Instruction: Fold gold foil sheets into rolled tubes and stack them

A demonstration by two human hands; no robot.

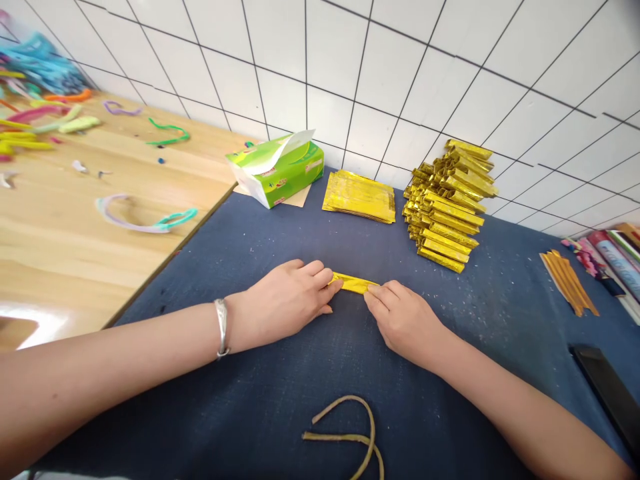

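A narrow folded strip of gold paper lies across the middle of the dark blue mat between my hands. My left hand, with a silver bracelet at the wrist, grips the strip's left end with its fingers together. At the right end, my right hand pinches the strip between thumb and fingers. Beyond them sits a flat stack of gold paper sheets. To its right rises a tall pile of folded gold strips.
A green tissue pack stands behind my left hand. Curled brown cord lies near the front. On the right are brown strips, a black object and rolled items. Coloured pieces cover the wooden table's far left.
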